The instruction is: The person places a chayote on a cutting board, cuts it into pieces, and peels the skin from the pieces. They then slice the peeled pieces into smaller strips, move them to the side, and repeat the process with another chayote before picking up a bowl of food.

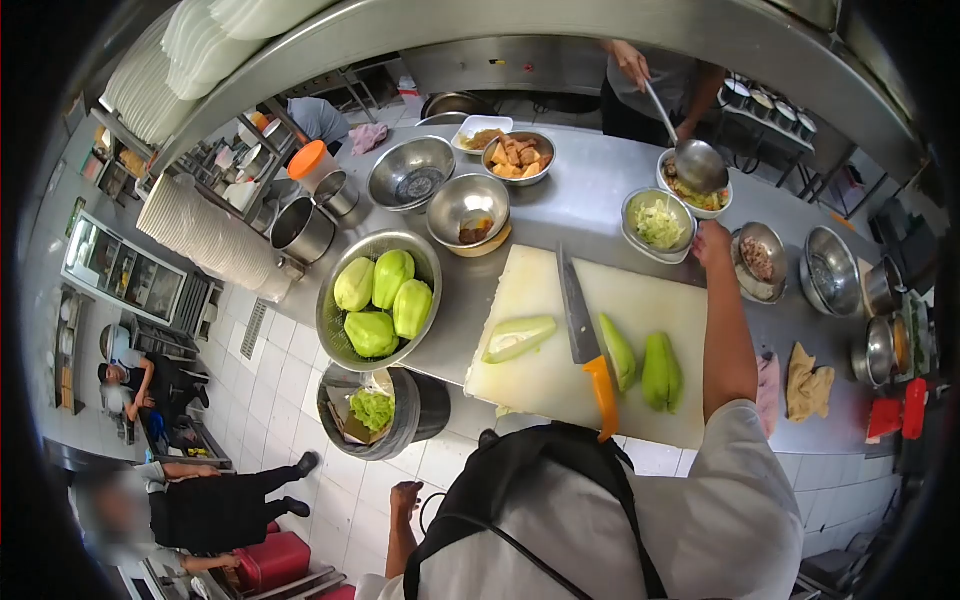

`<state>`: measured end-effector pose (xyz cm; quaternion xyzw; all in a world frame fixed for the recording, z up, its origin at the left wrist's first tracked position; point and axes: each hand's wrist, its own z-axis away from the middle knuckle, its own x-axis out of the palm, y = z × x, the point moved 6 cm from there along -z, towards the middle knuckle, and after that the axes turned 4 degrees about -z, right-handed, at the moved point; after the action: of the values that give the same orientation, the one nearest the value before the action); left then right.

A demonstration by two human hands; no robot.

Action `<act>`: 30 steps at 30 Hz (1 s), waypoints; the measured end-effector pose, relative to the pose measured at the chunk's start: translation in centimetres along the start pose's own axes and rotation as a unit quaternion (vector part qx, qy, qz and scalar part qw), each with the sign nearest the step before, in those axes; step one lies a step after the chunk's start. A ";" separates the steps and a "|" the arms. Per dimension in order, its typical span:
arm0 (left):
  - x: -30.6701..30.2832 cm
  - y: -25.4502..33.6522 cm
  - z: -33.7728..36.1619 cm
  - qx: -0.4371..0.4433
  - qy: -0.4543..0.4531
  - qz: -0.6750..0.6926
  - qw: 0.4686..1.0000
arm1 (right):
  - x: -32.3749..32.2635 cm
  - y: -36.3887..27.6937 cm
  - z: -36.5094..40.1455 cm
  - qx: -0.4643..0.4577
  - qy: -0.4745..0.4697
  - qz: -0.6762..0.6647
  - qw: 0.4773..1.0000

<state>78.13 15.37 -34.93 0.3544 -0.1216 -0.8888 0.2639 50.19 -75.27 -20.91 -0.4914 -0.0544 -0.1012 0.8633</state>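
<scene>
My right hand (712,243) reaches forward, its fingers closed on the rim of a metal bowl (628,232) of pale shredded vegetable (659,224). Down at my left side hangs my left hand (405,497), fingers curled, with nothing visible in it. On the white cutting board (540,385) lie a large knife (577,310) with an orange handle, a hollowed pale half (519,340) and two green pieces (662,373) of a pear-shaped fruit or vegetable. Several similar whole ones (392,279) fill a metal colander (327,318) left of the board.
Across the counter, a co-worker's hand (630,66) holds a ladle (700,166) over a filled bowl (727,203). More metal bowls (400,170) stand along the counter. A waste bin (405,420) stands below its left edge. Another person (215,508) is on the left.
</scene>
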 end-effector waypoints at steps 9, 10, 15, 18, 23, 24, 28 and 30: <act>0.3 1.9 -0.4 0.003 -0.003 -0.006 1.000 | -0.5 -0.1 -0.1 -0.016 0.013 0.047 0.999; 0.3 1.8 -0.5 0.003 -0.005 -0.007 1.000 | -0.7 -0.3 0.0 -0.024 0.016 0.056 0.998; 0.4 1.5 -0.8 -0.014 -0.014 -0.017 1.000 | -0.8 -0.5 -0.8 -0.031 0.029 0.056 0.998; 0.5 1.2 -0.8 -0.015 -0.010 -0.022 1.000 | -0.7 -0.2 -2.0 -0.032 0.024 -0.009 0.999; 0.5 0.0 -0.4 -0.013 0.007 -0.002 1.000 | 0.1 1.0 -7.8 -0.048 0.018 -0.077 0.996; 0.3 -0.2 0.1 -0.017 0.013 -0.002 1.000 | 0.3 1.2 -9.6 -0.057 0.005 -0.122 0.991; -0.1 -2.5 1.1 -0.042 0.042 0.004 0.998 | 1.9 0.2 -9.7 -0.052 -0.021 -0.162 0.985; 0.1 -4.5 1.8 -0.053 0.050 0.019 0.997 | 2.3 0.0 -8.6 -0.034 -0.024 -0.143 0.989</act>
<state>75.08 19.09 -35.54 0.3810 -0.0676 -0.8700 0.3054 52.42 -82.96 -24.89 -0.5099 -0.1414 -0.2138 0.8212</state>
